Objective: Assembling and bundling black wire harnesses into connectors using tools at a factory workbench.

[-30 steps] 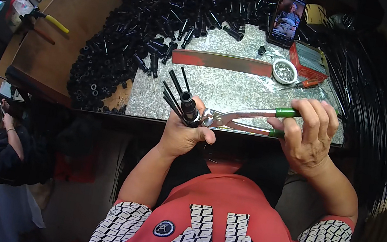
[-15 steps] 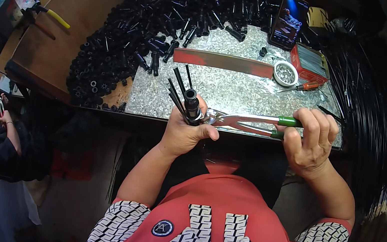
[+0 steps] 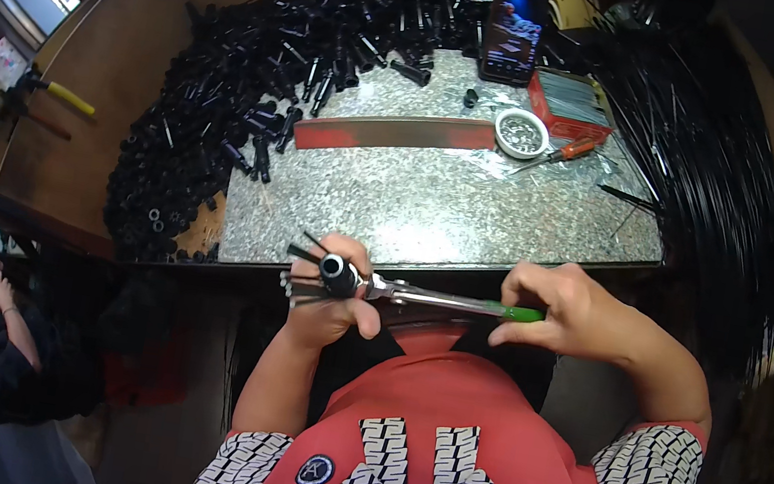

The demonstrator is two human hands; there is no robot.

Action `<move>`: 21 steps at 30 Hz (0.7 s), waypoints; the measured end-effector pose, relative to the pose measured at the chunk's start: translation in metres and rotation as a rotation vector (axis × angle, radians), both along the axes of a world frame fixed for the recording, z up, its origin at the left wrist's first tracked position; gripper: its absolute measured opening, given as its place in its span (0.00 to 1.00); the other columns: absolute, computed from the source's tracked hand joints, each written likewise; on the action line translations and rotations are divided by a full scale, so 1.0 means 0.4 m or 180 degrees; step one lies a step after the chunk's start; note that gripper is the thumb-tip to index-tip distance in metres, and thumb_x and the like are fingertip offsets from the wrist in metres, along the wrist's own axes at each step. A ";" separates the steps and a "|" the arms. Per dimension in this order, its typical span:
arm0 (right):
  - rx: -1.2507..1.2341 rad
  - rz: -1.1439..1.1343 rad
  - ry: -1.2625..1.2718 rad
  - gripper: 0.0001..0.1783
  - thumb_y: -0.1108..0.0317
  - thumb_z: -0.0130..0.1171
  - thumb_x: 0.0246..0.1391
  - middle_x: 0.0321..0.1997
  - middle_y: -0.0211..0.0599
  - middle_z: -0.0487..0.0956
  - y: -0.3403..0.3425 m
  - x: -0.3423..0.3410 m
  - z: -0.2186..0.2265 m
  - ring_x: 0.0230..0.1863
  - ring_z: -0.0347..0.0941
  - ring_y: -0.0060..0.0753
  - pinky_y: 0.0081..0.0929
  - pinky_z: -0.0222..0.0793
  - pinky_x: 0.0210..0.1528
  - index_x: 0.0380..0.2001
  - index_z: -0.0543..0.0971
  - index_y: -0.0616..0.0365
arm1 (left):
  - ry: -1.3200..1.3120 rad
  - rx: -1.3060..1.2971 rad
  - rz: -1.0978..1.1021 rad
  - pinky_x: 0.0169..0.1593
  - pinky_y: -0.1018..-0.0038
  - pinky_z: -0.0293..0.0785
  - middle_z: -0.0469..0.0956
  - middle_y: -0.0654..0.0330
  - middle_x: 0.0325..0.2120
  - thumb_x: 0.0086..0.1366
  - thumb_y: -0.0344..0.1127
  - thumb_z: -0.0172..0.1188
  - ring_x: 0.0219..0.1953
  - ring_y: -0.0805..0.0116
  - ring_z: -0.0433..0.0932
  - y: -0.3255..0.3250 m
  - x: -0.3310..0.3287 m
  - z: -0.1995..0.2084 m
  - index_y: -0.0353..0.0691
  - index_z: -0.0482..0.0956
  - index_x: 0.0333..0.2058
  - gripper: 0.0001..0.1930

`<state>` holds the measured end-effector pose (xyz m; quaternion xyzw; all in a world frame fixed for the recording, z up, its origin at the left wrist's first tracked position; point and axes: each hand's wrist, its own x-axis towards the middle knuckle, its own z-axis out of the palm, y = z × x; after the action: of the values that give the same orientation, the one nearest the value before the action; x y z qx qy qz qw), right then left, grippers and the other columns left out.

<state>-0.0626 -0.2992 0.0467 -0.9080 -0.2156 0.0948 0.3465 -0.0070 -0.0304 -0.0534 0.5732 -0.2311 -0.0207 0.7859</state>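
Note:
My left hand [image 3: 318,320] is closed around a black tubular part [image 3: 339,277], its round open end facing up. Thin black rods [image 3: 305,254] stick out to the left from the same grip. My right hand [image 3: 573,314] grips long metal pincers [image 3: 444,300] by their green handles, which look closed together. The pincers' head meets the tube's right side, beside my left fingers; the exact bite is too small to make out. Both hands are held just off the table's near edge.
Many black tubular parts [image 3: 259,90] are heaped at the back and left of the speckled tabletop [image 3: 396,188]. A red strip [image 3: 393,137], white bowl [image 3: 521,135], red box [image 3: 570,109], screwdriver [image 3: 576,150] and phone [image 3: 515,29] lie beyond. Black rods [image 3: 712,172] are bundled right. A person [image 3: 26,347] sits at left.
My hands have come nearer to my body, off the tabletop. The pincers' handles, spread before, are now pressed together. The view has shifted and tilted.

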 end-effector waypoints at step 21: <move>0.0942 -0.0410 0.2164 0.10 0.66 0.55 0.57 0.26 0.38 0.77 0.002 -0.037 0.035 0.25 0.74 0.27 0.23 0.69 0.28 0.32 0.72 0.63 | -0.0146 -0.0002 -0.0721 0.28 0.85 0.60 0.66 0.73 0.19 0.34 0.40 0.78 0.22 0.84 0.62 -0.008 0.048 0.038 0.31 0.77 0.40 0.32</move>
<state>-0.0773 -0.2984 0.0605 -0.7765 -0.0421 0.3366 0.5310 0.0122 -0.0334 -0.0381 0.5435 -0.3122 -0.0962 0.7732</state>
